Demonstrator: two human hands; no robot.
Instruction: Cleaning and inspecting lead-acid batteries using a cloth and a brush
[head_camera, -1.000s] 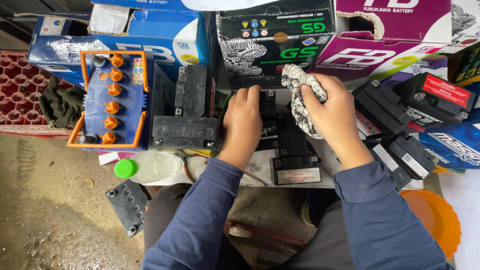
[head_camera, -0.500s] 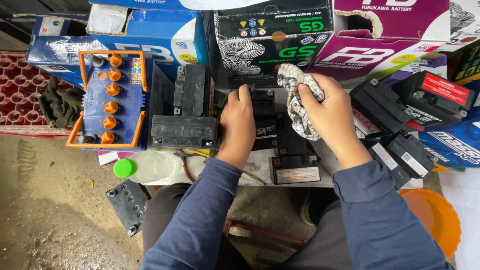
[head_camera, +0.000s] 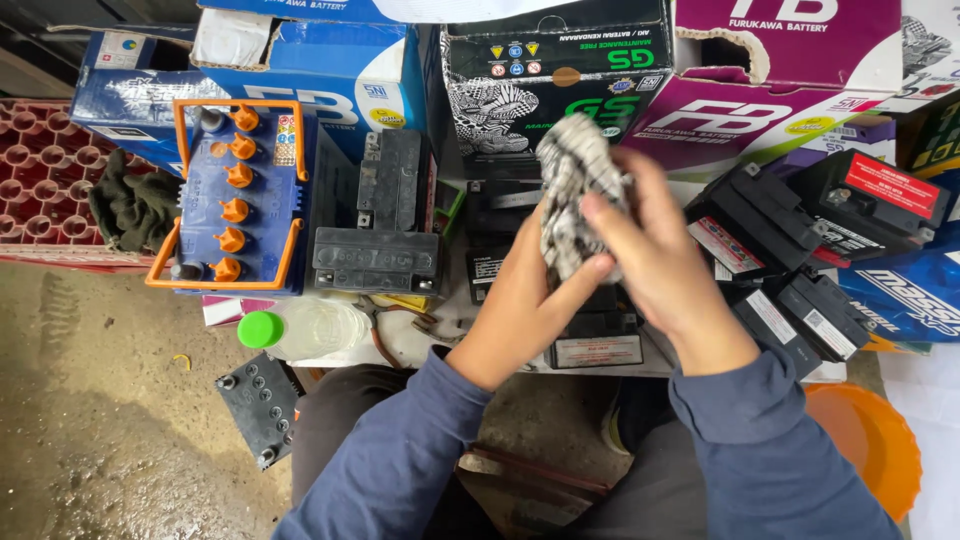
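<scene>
Both hands grip one checked cloth above the small black batteries.
Left hand (head_camera: 525, 305) and right hand (head_camera: 655, 265) clasp the cloth (head_camera: 572, 190), raised just above the black batteries (head_camera: 595, 340) on the table (head_camera: 440, 340).

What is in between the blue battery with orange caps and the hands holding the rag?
Two black batteries, one behind the other, seen in the head view.

My left hand (head_camera: 525, 300) is raised, palm turned toward my right, thumb pressed across to it. My right hand (head_camera: 655, 255) meets it from the other side, fingers (head_camera: 600, 212) curled inward and clamped shut. Both wrists angle in toward each other, forearms in blue sleeves running back toward me, elbows spread apart.
</scene>
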